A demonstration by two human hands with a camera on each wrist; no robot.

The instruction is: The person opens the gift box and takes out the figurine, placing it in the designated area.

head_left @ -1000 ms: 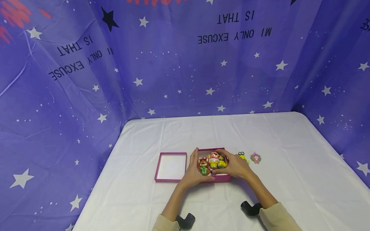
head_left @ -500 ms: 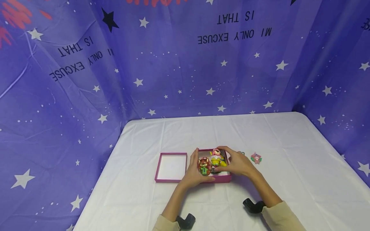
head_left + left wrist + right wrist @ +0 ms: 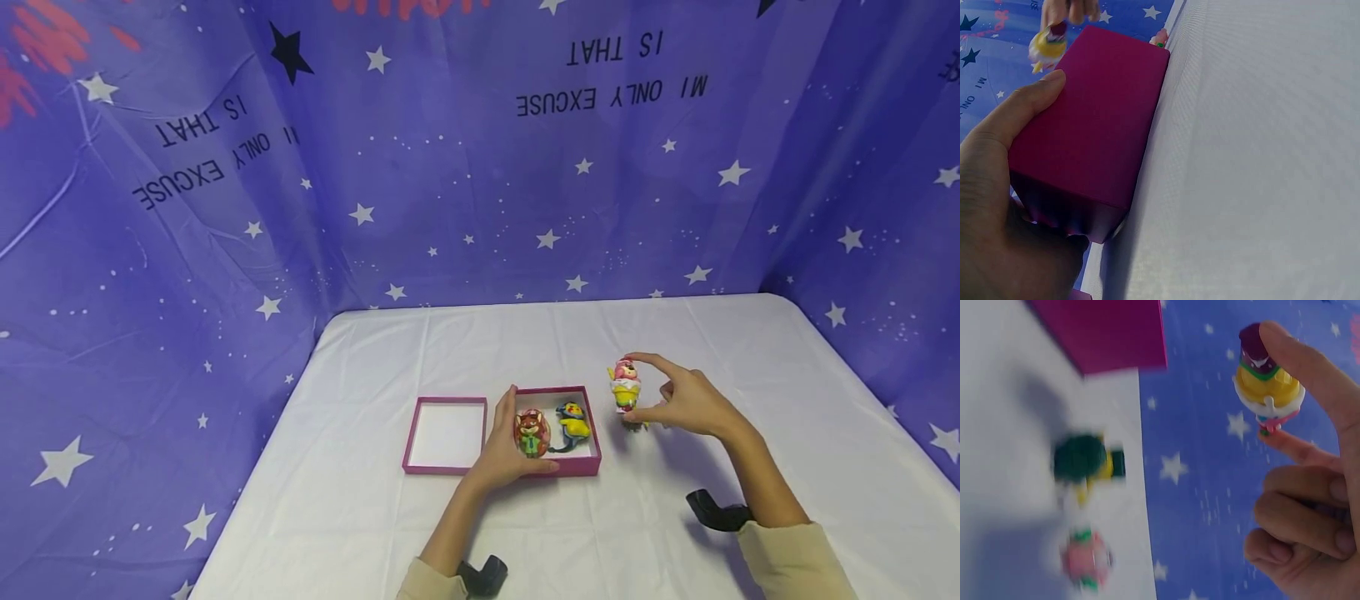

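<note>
In the head view my right hand [image 3: 690, 400] pinches a toy figurine [image 3: 626, 385] with a pink head and yellow body between thumb and index finger. It is raised over the table, right of an open magenta box [image 3: 585, 467]. The right wrist view shows its dark purple base [image 3: 1254, 347] under the thumb, other fingers curled in. My left hand [image 3: 504, 450] grips the box's left front corner, thumb along the front wall. Inside the box lie a brown fox figurine [image 3: 531, 433] in green clothes and a yellow-and-blue figurine [image 3: 575, 425].
A shallow magenta-rimmed lid [image 3: 447, 435], white inside, lies left of the box. In the right wrist view, a green-and-yellow figurine [image 3: 1082, 457] and a pink-and-green figurine [image 3: 1088, 559] are on the white tablecloth; my right hand mostly hides them in the head view. A purple star-patterned curtain [image 3: 480, 167] surrounds the table.
My right hand has lifted the pink-and-yellow figurine out of the box and carried it to the right. My left hand stays on the box.
</note>
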